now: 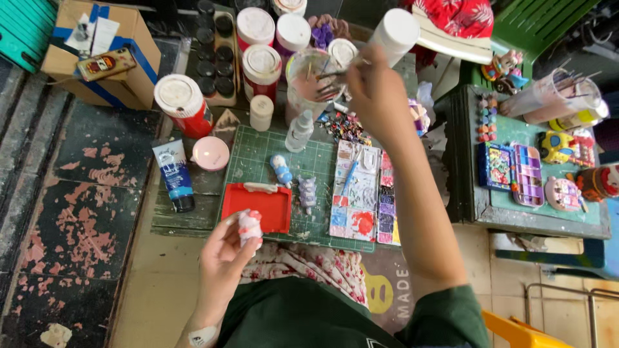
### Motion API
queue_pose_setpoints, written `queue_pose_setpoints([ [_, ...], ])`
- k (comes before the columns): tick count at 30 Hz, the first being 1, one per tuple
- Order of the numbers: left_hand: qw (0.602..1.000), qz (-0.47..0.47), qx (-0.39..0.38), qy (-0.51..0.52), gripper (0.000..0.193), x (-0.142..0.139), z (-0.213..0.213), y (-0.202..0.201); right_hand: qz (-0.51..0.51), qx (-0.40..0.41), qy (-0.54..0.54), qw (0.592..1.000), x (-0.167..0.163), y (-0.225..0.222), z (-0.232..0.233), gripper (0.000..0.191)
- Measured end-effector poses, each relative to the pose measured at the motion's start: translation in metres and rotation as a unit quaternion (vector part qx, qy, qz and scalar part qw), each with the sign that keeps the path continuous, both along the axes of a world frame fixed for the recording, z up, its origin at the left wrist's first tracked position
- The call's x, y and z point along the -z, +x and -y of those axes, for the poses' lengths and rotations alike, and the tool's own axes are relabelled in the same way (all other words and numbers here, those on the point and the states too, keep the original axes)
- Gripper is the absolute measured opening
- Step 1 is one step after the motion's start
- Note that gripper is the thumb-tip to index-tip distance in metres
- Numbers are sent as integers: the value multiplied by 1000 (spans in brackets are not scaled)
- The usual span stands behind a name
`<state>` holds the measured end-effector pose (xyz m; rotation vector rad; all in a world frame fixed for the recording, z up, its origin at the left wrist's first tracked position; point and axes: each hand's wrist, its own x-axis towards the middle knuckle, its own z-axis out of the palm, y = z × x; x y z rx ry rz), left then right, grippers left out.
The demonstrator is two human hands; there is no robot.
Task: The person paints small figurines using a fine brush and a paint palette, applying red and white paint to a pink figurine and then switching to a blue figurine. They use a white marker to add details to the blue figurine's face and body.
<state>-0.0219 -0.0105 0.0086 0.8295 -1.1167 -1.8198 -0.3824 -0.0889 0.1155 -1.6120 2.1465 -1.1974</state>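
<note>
A: Figurine [249, 227], small, white with red patches, is held in the left hand [222, 258] at about 7 o'clock of the frame. Fingers closed around it, thumb side up.

B: Position relative to the mat?

A: Held just over the near edge of the green cutting mat [258, 154], overlapping the red tray [267, 206] as seen from the head view. Contact with the tray cannot be told.

B: Further out on the mat?

A: Two more small figures are laid there: a blue and white one [281, 170] and a pale purple one [307, 192], side by side at roughly 12 o'clock of the tray. A white paint palette [354, 193] with a blue-handled brush [349, 177] lying on it is placed at 3 o'clock of them. A blue paint tube [174, 175] and a pink round lid [210, 153] are found off the mat at 9 o'clock.

B: Right hand?

A: Right hand [377, 96] is stretched far out, toward 12 o'clock, fingers pinched narrow on a thin brush [335, 76]. Brush tip is seen at the mouth of a clear water cup [309, 84] holding pinkish water and other brushes. Whether the tip is in the water cannot be told.

B: Behind that?

A: White-lidded paint jars [261, 64] are clustered at the far edge; a cardboard box [129, 58] is set at 10 o'clock.
</note>
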Motion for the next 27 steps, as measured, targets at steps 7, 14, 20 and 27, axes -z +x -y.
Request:
queue_pose_setpoints([
  [7,993,53,-102,-25,52,-2,16,35,-191,-99,104,971,-5,-8,72,27],
  [14,992,45,-113,-36,51,-2,25,40,-213,59,38,975,-13,-21,52,23],
  [20,995,45,-88,-22,52,-3,21,30,72,-101,166,978,-16,-20,60,42],
  [27,996,44,-80,-20,53,1,21,30,-366,-53,34,928,-2,-26,75,25],
])
